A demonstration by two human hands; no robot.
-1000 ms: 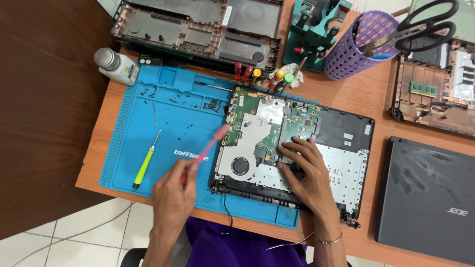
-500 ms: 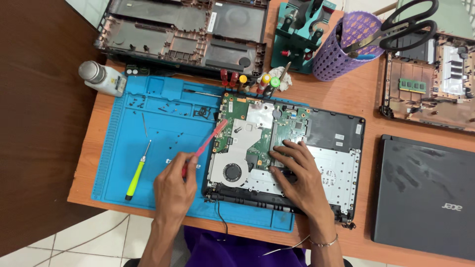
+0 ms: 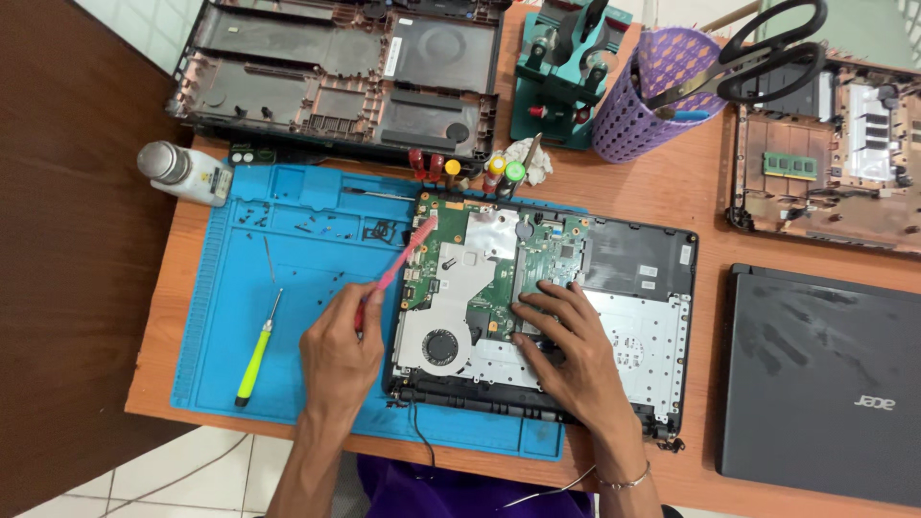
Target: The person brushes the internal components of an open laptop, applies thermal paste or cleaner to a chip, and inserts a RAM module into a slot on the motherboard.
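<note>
Head view: the left hand [image 3: 338, 353], fingers clenched on a pink brush [image 3: 401, 261], sets its tip on the upper-left corner of the green circuit board [image 3: 499, 273] in the opened laptop base [image 3: 638, 331] on the blue mat [image 3: 288, 317]. The right hand [image 3: 566, 350] lies flat, fingers released, bracing the board. Light strokes, kept clear of the fan [image 3: 439, 347], would serve best.
</note>
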